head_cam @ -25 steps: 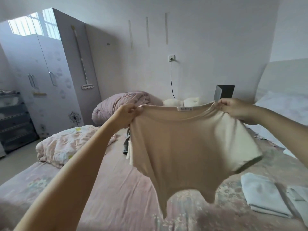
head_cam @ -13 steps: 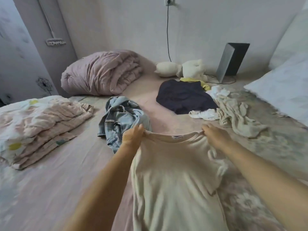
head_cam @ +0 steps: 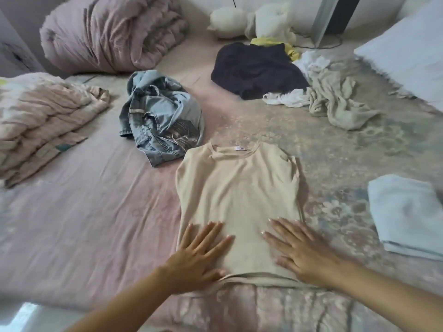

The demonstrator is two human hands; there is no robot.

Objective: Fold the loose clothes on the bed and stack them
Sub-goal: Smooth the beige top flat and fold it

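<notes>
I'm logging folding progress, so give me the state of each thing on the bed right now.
Beige shirt: spread flat, unfolded.
Left hand: open, flat on the shirt.
Right hand: open, flat on the shirt.
Denim garment: crumpled.
Dark garment: loose, unfolded.
Grey-beige garment: crumpled.
Light blue garment: folded.
Pink quilt: rolled up.

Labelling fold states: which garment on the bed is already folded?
The light blue garment at the right edge, a neat rectangle. The beige T-shirt lies flat, unfolded; the denim piece, dark garment and beige heap are crumpled.
</notes>
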